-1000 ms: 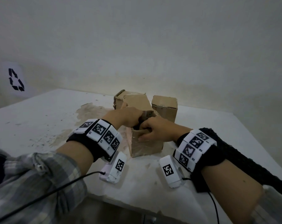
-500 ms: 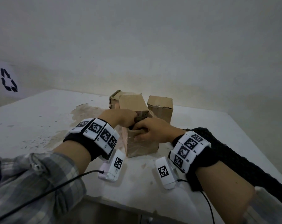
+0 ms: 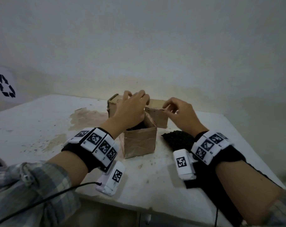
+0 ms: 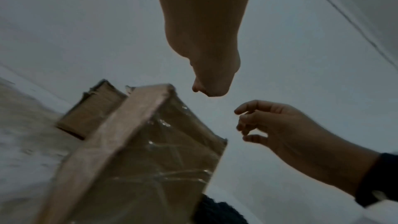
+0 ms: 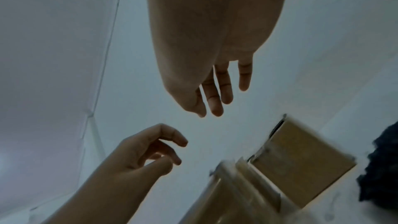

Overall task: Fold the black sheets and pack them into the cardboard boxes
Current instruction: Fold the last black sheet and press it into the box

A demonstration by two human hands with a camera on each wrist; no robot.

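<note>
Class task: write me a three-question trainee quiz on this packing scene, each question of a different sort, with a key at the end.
1. True or false: the right hand grips a black sheet.
2. Which holds dark material inside? A) the nearest cardboard box B) the far right box
3. Fill in: a loose black sheet lies on the table to the ____ of the nearest box.

Key: 1 false, both it and the left hand hold nothing; 2 A; 3 right.

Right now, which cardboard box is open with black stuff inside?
The nearest box, right by the table's front edge. Its top is open and a black sheet shows inside. The two boxes behind it show no black inside.
</note>
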